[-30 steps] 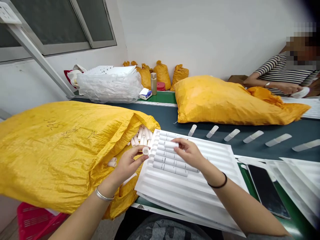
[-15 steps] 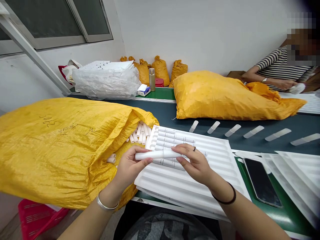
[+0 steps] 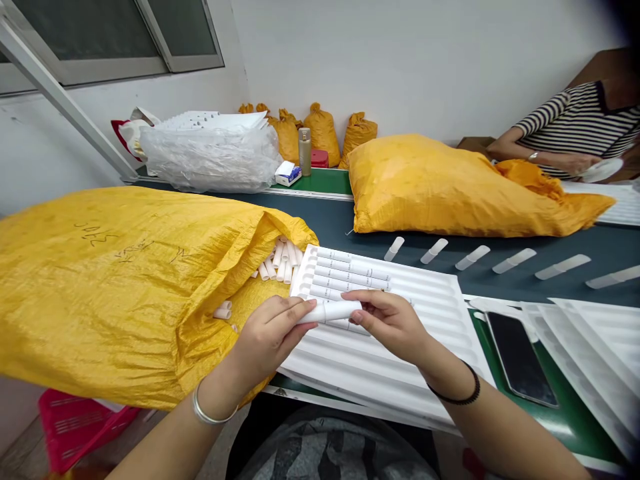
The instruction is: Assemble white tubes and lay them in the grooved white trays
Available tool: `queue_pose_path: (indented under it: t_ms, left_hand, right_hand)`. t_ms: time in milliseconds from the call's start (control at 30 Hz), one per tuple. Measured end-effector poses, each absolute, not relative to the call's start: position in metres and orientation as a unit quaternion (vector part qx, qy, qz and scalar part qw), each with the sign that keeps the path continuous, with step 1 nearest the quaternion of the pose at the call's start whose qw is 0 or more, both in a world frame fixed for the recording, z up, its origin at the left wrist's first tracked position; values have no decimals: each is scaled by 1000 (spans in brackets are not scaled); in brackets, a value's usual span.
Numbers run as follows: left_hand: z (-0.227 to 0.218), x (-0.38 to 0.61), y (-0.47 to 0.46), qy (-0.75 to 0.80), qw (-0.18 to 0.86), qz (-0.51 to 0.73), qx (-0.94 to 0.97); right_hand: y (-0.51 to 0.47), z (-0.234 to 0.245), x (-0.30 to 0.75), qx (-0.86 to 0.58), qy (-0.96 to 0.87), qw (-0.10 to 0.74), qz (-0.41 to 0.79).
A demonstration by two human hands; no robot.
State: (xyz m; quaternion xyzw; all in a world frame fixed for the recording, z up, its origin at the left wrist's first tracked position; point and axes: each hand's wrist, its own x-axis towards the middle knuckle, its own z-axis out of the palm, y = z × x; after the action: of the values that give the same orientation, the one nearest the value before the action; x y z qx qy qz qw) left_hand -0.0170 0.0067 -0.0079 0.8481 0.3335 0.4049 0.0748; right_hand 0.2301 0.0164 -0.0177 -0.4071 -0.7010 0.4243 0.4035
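Versus half a second ago, left hand (image 3: 270, 335) now wraps further over its end of the white tube (image 3: 339, 311), grip closed, while right hand (image 3: 395, 327) pinches the other end above the ribbed tray (image 3: 443, 317): judged a firmer two-ended hold, piece still in hand.

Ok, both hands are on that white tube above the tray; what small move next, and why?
I'd probably ease the ends gently together, keeping the white tube straight. The left hand and right hand hold opposite ends, and a seam shows between them; I can't tell whether it is fully closed.
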Motion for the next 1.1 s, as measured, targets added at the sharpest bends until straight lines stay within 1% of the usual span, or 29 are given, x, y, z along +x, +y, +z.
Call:
queue_pose_path:
  t_ms: [167, 233, 300, 367, 500, 533, 667, 733, 800, 867, 900, 1000, 1100]
  left_hand:
    - [-7, -24, 3, 304, 11, 369, 878]
    - [-8, -28, 4, 293, 5, 347, 891]
    - [-9, -29, 5, 283, 10, 323, 903]
    - [-9, -28, 6, 283, 15, 309, 908]
    - [-7, -21, 5, 319, 34, 316, 893]
    - [-7, -19, 3, 327, 43, 318, 889]
    - [-14, -18, -3, 337, 63, 309, 887]
    - [-22, -23, 0, 356, 75, 287, 886]
    - [-31, -35, 9, 398, 85, 251, 878]
    - [-42, -54, 24, 469, 84, 205, 855]
    - [-47, -65, 31, 513, 83, 173, 836]
    - [-63, -104, 48, 609, 106, 38, 785]
    - [-75, -140, 52, 656, 81, -27, 750]
  right_hand:
    - [14, -12, 225, -402, -584, 387, 589]
    - [14, -11, 223, -398, -552, 365, 636]
    - [14, -12, 221, -391, -547, 345, 655]
    - [13, -12, 220, -397, -594, 340, 611]
    - [9, -10, 222, -383, -772, 332, 384]
    - [8, -9, 222, -367, -799, 329, 344]
    - [6, -13, 212, -318, -841, 322, 297]
    - [15, -21, 203, -325, -864, 283, 259]
    - [37, -31, 199, -406, -867, 214, 194]
    - [71, -39, 203, -533, -820, 160, 134]
    - [91, -42, 210, -590, -784, 155, 114]
    - [150, -51, 239, -686, -704, 157, 94]
    - [191, -62, 266, -747, -644, 107, 124]
